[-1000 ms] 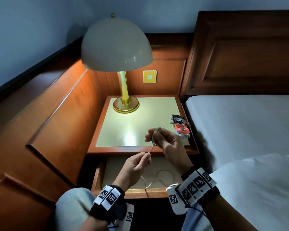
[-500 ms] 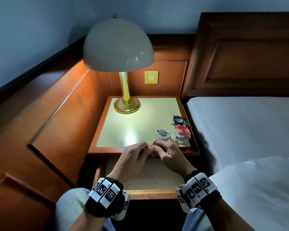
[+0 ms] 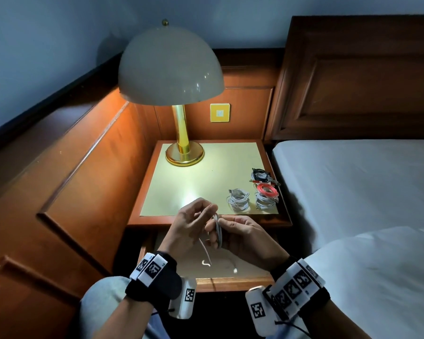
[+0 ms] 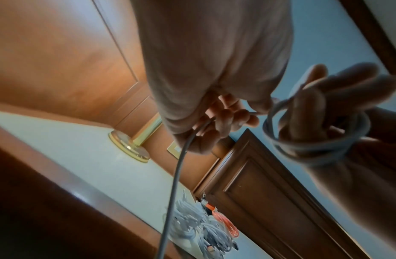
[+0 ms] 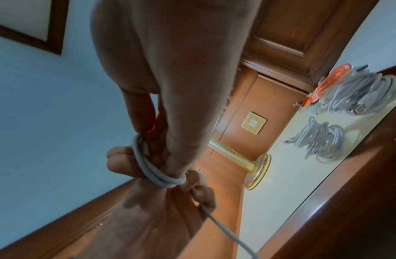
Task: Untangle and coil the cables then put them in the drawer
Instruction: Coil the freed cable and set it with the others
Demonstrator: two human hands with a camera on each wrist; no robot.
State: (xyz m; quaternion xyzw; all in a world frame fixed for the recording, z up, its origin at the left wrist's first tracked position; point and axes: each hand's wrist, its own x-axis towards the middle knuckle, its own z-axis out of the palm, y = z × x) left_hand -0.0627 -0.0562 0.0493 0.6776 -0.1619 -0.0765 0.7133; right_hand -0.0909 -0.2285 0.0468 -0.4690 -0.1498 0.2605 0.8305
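Bedside nightstand [image 3: 206,182], open drawer [image 3: 230,281] below, right hand [image 3: 245,237] gripping white cable [image 3: 217,231] loops standing upright, left hand [image 3: 190,228] pinching tail trailing downward into drawer.

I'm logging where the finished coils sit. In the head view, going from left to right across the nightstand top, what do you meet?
Lamp base → lone white coiled cable → red coiled cable lying on another white coil, at the right edge. The black coiled cable sits behind the red one, so its place in the order is unclear.

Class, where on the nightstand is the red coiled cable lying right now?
In the head view, the red coiled cable lies at the nightstand's right edge, atop a white coil.
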